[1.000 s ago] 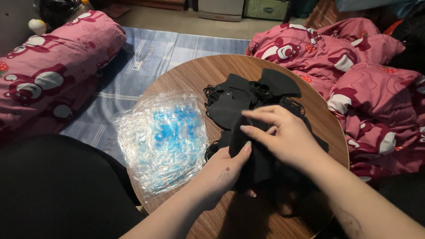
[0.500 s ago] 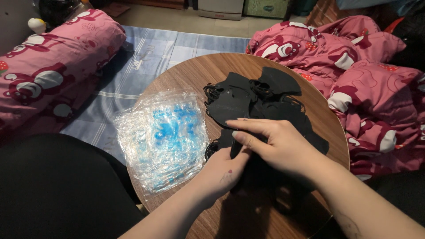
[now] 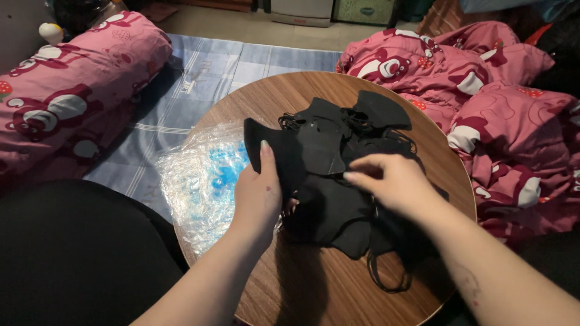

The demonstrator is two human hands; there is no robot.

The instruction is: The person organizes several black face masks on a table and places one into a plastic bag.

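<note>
Round wooden table, black face masks, clear plastic bags

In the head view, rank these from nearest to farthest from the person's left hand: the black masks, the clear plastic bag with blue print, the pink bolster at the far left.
1. The black masks: the left hand grips one by its edge, at the table's middle.
2. The clear plastic bag: just left of that hand, on the table's left rim.
3. The pink bolster: far left, off the table.

Round wooden table; blue checked mat; pink bedding.
</note>
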